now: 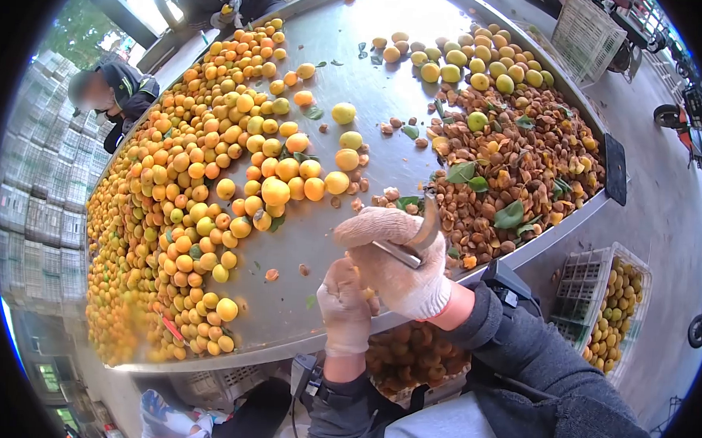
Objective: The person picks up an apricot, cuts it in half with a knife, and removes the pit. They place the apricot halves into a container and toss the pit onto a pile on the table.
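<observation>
My right hand (400,264), in a whitish knit glove, is closed round a curved knife (427,226); its hooked blade and metal shank stick out above the fingers. Close beside it, my left hand (343,305), gloved too, is closed near the table's front edge. What its fingers hold is hidden by the glove and the right hand. Both hands are over the metal table (290,267). Whole apricots (212,166) cover its left side. To the right lies a heap of brown pits and scraps (518,160) with green leaves.
Greener apricots (491,61) lie at the back right. Below the table's front edge is a crate of fruit (415,359); another crate (583,292) stands at right on the floor. Two people work along the far left side. A red-handled tool (172,327) rests among the apricots.
</observation>
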`<state>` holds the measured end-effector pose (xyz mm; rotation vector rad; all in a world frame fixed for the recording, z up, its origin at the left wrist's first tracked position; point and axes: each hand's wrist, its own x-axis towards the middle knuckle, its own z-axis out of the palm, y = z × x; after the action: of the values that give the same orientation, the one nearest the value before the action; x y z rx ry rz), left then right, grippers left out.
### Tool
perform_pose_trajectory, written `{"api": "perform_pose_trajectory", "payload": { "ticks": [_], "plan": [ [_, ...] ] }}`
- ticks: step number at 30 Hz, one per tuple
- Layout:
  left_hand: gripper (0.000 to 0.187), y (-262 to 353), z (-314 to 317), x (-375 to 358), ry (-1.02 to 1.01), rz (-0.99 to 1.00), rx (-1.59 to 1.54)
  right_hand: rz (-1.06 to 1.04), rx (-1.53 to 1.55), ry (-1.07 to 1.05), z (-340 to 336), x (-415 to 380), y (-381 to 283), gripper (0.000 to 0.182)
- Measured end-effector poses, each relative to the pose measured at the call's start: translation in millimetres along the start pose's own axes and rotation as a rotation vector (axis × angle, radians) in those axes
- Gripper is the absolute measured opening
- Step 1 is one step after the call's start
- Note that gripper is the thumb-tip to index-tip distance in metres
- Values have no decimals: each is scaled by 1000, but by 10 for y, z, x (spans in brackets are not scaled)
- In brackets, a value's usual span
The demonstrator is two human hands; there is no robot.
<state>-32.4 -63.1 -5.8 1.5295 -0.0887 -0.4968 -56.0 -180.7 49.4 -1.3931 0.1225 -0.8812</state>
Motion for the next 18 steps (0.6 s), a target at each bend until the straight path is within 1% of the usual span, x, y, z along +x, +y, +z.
{"api": "perform_pose_trajectory", "payload": {
  "ticks": [2, 3, 4, 6, 9, 11, 12, 13, 14, 16, 17, 18],
  "plan": [
    [36, -17, -3, -5, 15, 47, 1, -14, -57, 11, 32, 0, 52, 19],
    [36, -3, -17, -8, 16, 46, 2, 239, 211, 83, 58, 17, 34, 15],
    [36, 23, -34, -12, 4, 19, 21, 242, 212, 82, 58, 46, 58, 15],
    [36, 29, -55, -14, -7, -8, 40, 599, 534, 259, 48, 113, 147, 15],
    [37, -25, -57, 5, -3, 8, 46, 605, 521, 272, 93, 120, 162, 15],
    [48, -38, -13, 26, 64, 75, 31, 616, 506, 270, 94, 148, 221, 14],
    [48, 10, -26, 30, 67, 76, 32, 671, 622, 334, 60, 180, 345, 14],
    [45, 92, -46, 26, 35, -54, -118, 724, 737, 396, 36, 193, 427, 13],
    [42, 139, -60, 23, 3, -183, -268, 724, 739, 394, 15, 173, 471, 13],
    [42, 108, -51, 38, 14, -147, -203, 734, 861, 354, -1, 171, 463, 15],
    [43, 64, -40, 47, 26, -115, -141, 734, 861, 354, 18, 130, 436, 15],
    [43, -62, -27, 87, 26, -115, -141, 682, 654, 302, 83, 109, 299, 15]
  ]
}}
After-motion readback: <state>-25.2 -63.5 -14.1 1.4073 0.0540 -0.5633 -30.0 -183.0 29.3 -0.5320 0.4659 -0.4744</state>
